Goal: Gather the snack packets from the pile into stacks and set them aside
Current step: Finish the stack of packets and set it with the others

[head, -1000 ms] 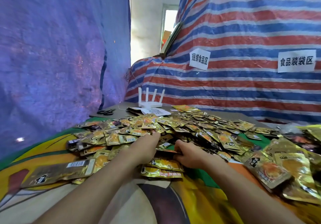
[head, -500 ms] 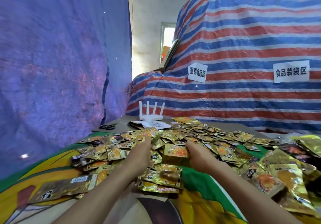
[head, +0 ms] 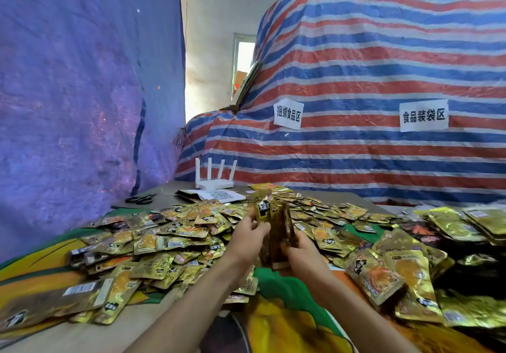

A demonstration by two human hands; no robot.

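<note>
My left hand (head: 250, 233) and right hand (head: 302, 248) clamp a stack of packets (head: 276, 224) on edge between them, long axis upright, at 12 o'clock, while the loose pile (head: 169, 237) on the table (head: 342, 198) fans from 9 to 2 o'clock, nearest my left hand.

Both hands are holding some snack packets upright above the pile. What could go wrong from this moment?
1. The upright bundle of shiny gold foil packets is held on edge between the left hand and the right hand; the slippery packets may slide out.
2. Any that slip would likely drop into the loose pile of gold packets below and get mixed in.
</note>
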